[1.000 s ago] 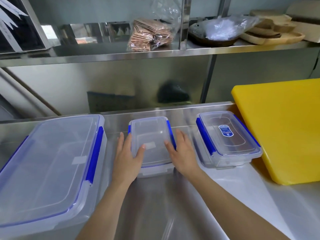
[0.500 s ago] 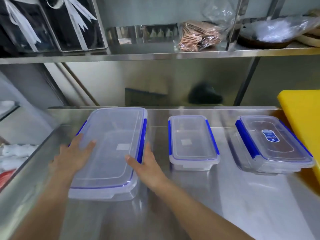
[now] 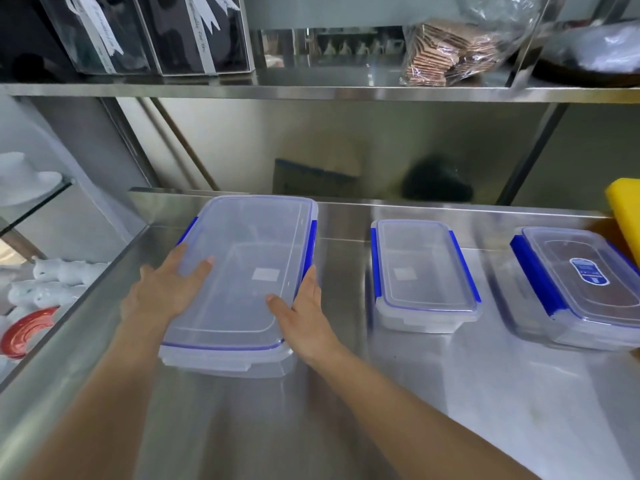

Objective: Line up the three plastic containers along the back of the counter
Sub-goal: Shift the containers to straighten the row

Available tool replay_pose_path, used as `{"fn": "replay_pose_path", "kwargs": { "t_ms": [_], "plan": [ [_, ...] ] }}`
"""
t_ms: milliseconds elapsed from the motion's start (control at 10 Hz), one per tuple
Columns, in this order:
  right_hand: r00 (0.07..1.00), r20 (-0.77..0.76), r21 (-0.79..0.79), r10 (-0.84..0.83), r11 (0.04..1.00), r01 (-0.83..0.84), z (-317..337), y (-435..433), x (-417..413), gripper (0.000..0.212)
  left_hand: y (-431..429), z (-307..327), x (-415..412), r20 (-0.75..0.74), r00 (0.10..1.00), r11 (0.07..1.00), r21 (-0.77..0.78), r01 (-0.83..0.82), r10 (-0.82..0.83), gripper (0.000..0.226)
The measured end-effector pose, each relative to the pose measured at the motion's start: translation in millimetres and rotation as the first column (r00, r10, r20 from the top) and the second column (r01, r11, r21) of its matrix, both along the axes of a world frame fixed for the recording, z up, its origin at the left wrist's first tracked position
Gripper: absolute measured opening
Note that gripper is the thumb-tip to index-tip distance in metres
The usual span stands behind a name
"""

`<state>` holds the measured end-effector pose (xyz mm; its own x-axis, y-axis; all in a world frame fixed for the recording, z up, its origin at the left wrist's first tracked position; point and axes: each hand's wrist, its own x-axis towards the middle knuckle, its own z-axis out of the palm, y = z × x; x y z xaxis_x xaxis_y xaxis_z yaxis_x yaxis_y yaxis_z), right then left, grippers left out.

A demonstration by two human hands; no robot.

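Three clear plastic containers with blue side clips stand on the steel counter [image 3: 398,393]. The large container [image 3: 249,271] is at the left, its far end close to the back wall. My left hand [image 3: 162,292] presses its left side with the thumb over the lid. Against its right side lies my right hand [image 3: 301,313], thumb on the lid too. The small container [image 3: 422,271] sits in the middle, untouched. At the right is the labelled container [image 3: 581,289], angled slightly and cut off by the frame edge.
A yellow cutting board [image 3: 623,206] stands at the far right. A steel shelf [image 3: 311,91] overhangs the counter's back, holding black boxes and a bag of brown packets [image 3: 450,53]. Beyond the counter's left edge lie white ceramics [image 3: 52,275] and a red dish [image 3: 27,334].
My hands left the small middle container and took hold of the large one. It has since slid toward the back wall. The view turned left.
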<state>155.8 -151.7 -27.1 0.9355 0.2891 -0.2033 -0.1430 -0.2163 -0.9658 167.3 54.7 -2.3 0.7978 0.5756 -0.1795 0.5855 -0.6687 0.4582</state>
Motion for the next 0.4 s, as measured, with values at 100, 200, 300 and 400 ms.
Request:
{"fn": "replay_pose_path", "kwargs": {
  "t_ms": [100,200,300,400],
  "plan": [
    [1.0,0.006,0.023,-0.01,1.0,0.01,-1,0,0,0.08,0,-2,1,0.013,1.0,1.0,0.029,0.013,-0.013,0.076],
    [1.0,0.005,-0.025,0.001,1.0,0.0,7,-5,-2,0.083,-7,4,-2,-0.022,0.999,0.998,0.06,0.027,-0.025,0.074],
    [0.998,0.062,-0.083,0.012,0.997,-0.006,18,-19,-3,0.077,-15,13,-4,0.051,0.997,0.983,0.18,0.039,-0.049,0.075],
    [0.995,0.102,-0.166,0.016,0.986,0.001,50,-54,-5,0.052,-41,34,-2,0.261,0.953,0.951,0.3,0.069,-0.152,0.068]
  ]
}}
